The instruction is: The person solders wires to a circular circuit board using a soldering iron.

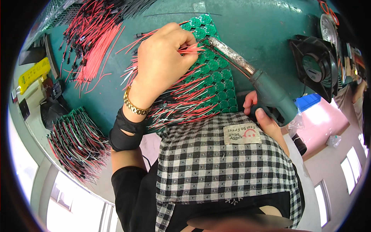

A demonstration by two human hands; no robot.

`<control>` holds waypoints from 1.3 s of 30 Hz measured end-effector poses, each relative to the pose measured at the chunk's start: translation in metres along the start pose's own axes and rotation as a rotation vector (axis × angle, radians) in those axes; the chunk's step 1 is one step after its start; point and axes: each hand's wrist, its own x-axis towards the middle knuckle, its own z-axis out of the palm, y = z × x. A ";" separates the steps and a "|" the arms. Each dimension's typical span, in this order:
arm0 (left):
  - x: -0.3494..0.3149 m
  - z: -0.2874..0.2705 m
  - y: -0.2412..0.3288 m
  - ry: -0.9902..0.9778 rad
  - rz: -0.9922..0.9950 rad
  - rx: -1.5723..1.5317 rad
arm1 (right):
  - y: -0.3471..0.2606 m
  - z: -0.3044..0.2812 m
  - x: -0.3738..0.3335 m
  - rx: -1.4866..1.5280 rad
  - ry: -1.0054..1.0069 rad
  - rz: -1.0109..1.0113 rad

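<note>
A green panel of small round circuit boards [222,83] lies in front of me, with rows of red, black and white wires [181,100] running off its left part. Over the panel's upper left, my left hand [166,54] is closed on a small bunch of red wires [191,49], their ends pointing right. My right hand [266,118] is wrapped round the dark green handle of a soldering gun [274,94]. Its scorched metal barrel [232,54] slants up and left, and the tip is at the boards close to the wire ends.
Loose red wires [98,54] and black wires with connectors lie in a heap at the far left. Another wired panel [79,143] sits at the left edge. A black fan [317,67] stands to the right, near a blue box [308,101]. A yellow packet [34,75] is far left.
</note>
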 end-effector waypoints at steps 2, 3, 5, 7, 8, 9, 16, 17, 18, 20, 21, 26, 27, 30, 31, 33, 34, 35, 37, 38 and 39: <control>0.000 0.000 0.000 0.000 0.009 0.013 | -0.001 0.000 -0.001 -0.047 0.003 0.091; 0.001 -0.001 0.000 -0.003 0.005 0.017 | -0.003 0.000 -0.001 -0.046 0.003 0.094; 0.000 -0.001 0.000 -0.007 0.001 0.022 | -0.007 0.002 -0.001 -0.042 0.024 0.111; 0.000 0.000 -0.002 0.003 0.012 0.014 | -0.004 0.006 0.001 0.001 0.064 0.048; 0.000 0.000 -0.003 0.001 0.014 0.015 | -0.003 0.007 0.001 0.042 0.109 -0.015; 0.001 0.001 -0.004 0.008 0.019 0.008 | -0.003 0.008 0.001 0.044 0.110 -0.016; -0.001 -0.002 -0.004 -0.017 0.044 0.018 | 0.004 0.005 0.000 0.056 0.114 -0.055; 0.000 -0.004 -0.005 -0.019 0.046 0.019 | 0.006 0.005 -0.001 0.050 0.118 -0.059; 0.001 -0.007 -0.007 -0.032 0.099 0.027 | 0.007 0.003 -0.002 0.052 0.120 -0.060; 0.001 -0.015 -0.008 -0.047 0.155 0.032 | 0.011 0.001 -0.003 0.083 0.116 -0.075; 0.000 -0.020 -0.006 0.019 0.153 0.093 | 0.012 0.001 -0.005 0.083 0.121 -0.075; -0.015 -0.025 0.022 -0.042 -0.109 0.066 | 0.017 -0.003 -0.010 0.176 0.094 -0.004; -0.017 -0.020 0.022 -0.094 -0.125 0.044 | 0.017 -0.003 -0.010 0.178 0.088 -0.002; -0.024 -0.001 0.016 -0.103 -0.105 0.033 | 0.017 -0.002 -0.011 0.215 0.057 0.029; -0.024 0.000 0.014 -0.106 -0.108 0.032 | 0.018 0.001 -0.011 0.234 0.057 0.042; -0.023 0.007 0.009 -0.048 -0.020 0.045 | 0.020 0.004 -0.012 0.250 0.069 0.058; -0.023 0.011 0.007 -0.001 -0.039 0.043 | 0.021 0.005 -0.013 0.245 0.081 0.086; -0.023 0.013 0.007 -0.003 -0.041 0.041 | 0.021 0.005 -0.014 0.241 0.090 0.113; -0.023 0.015 0.007 0.058 -0.084 0.042 | 0.026 -0.002 -0.013 0.267 0.032 0.151; -0.022 0.014 0.006 0.051 -0.066 0.079 | 0.028 -0.002 -0.012 0.224 0.022 0.094; -0.021 0.014 0.005 0.049 -0.067 0.078 | 0.030 -0.003 -0.011 0.181 0.011 0.037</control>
